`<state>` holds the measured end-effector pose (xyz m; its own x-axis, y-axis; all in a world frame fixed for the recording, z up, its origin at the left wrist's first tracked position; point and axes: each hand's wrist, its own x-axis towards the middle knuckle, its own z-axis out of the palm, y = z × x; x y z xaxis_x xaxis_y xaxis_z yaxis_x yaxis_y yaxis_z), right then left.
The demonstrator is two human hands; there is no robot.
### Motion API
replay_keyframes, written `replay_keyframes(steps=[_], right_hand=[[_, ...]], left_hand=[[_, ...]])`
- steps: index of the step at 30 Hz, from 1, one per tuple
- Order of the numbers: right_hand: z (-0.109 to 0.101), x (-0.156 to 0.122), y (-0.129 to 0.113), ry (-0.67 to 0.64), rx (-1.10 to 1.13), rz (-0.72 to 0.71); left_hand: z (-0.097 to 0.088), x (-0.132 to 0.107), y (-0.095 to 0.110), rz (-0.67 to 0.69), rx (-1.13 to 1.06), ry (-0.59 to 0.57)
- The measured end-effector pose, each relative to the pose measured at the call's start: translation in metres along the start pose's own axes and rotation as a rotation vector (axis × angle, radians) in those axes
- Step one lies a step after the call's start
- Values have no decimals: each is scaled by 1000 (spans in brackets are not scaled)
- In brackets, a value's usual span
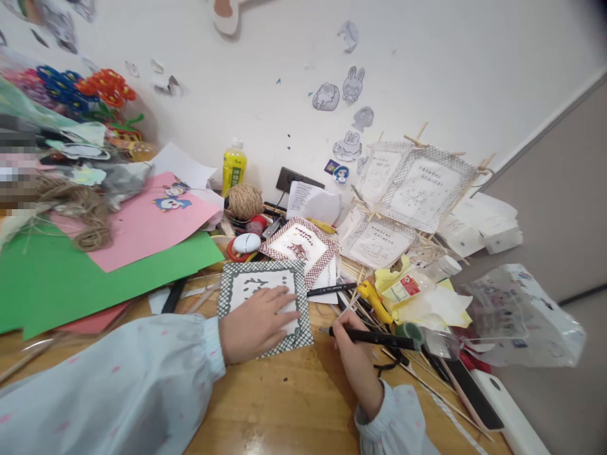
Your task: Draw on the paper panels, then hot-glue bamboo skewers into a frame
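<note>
Card (246,281), one, under spread left hand (260,322), right hand (351,354) with narrow grip on one black pen (379,337)

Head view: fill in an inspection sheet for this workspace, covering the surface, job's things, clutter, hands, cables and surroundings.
Surface: wooden table, with a small dark speck near the front.
Job's things: lettered card with a patterned border, partly covered; black pen, tip just right of the card.
Clutter: green sheet, pink sheet, twine ball, plastic bag.
Hands: left hand flat on the card; right hand gripping the pen.
Cables: black power strip beside the wall; cords too unclear to trace.
Surroundings: white wall with paper cutouts.
</note>
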<state>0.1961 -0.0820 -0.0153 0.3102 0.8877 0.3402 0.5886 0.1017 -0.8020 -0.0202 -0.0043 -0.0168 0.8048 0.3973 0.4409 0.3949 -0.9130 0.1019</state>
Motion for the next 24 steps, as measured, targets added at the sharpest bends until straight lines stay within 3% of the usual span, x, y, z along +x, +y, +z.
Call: replay_keyframes(steps=[4,8,11,15,19,24], right_hand=[[1,3,0,24,33,-5],[4,7,3,78,88,-30],[5,10,5,130,120,-34],[5,11,4,136,118,-58],[10,11,6,184,150,-94],[18,13,6,200,324,-42]], left_hand=[[-5,5,-26,-235,112,144],[-11,5,-42,-371,138,145],[-13,4,-44,-433,165,162],[-12,4,-45,-408,144,211],[-16,7,-47,-436,45,259],[-24,9,-52,-764,-324,529]])
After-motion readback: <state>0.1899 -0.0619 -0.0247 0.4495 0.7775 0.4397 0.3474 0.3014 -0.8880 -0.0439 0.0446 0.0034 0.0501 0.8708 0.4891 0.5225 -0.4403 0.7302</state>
